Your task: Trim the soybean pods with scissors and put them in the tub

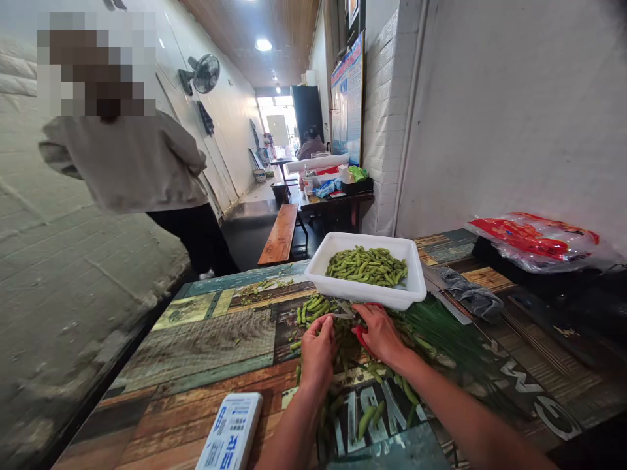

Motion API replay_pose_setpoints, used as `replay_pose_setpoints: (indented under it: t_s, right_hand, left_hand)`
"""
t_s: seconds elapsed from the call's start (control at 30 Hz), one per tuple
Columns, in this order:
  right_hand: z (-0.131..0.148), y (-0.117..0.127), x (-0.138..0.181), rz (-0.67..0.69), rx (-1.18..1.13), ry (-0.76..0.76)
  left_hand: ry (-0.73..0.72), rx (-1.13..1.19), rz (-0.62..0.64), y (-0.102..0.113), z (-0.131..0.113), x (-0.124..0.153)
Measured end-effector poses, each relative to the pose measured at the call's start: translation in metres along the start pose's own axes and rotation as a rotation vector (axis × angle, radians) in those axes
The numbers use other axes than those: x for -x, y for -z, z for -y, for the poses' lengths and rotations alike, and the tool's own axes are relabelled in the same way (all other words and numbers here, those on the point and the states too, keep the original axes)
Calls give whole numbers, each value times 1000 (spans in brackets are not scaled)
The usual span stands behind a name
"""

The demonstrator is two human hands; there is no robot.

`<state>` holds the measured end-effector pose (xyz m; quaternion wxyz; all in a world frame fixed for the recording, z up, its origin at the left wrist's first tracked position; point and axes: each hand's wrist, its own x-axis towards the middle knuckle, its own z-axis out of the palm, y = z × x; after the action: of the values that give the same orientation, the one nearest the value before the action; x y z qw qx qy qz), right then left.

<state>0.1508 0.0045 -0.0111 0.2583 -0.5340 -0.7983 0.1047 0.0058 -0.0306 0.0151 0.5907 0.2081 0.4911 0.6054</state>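
Observation:
My right hand [379,331] grips a pair of red-handled scissors [361,337], their metal blades pointing left toward my other hand. The fingers of my left hand [318,349] are pinched together beside the blade tips; whatever is between them is too small to make out. Green edamame pods [313,308] lie in a loose pile just beyond my hands, and more are scattered under my wrists. Behind them stands a white plastic tub [416,287] holding a heap of pods [367,266].
A white box with blue print [230,431] lies on the wood-patterned table [196,346]. Right of the tub are a knife [448,303], a grey cloth [470,294] and long green leaves [441,333]. A person [132,163] stands at left, near a bench [279,235].

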Motion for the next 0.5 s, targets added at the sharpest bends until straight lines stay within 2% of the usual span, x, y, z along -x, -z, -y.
replay_pose_setpoints:
  t_s: [0.17,0.27,0.33,0.4,0.5]
  right_hand:
    - [-4,-11,-7,50,-108,73]
    - [-10,-10,-9,34,-254,-12]
    - [-13,-7,-11,19,-401,-122]
    - [-14,-4,-12,29,-578,-205]
    - [-11,0,-13,41,-777,-255]
  left_hand:
    - [-23,-2,-58,7,5,-9]
    - [-43,-81,-81,10,9,-13]
    - [-91,-216,-29,10,12,-13]
    - [-159,-381,86,8,15,-11]
    - [-268,-598,190,4,19,-5]
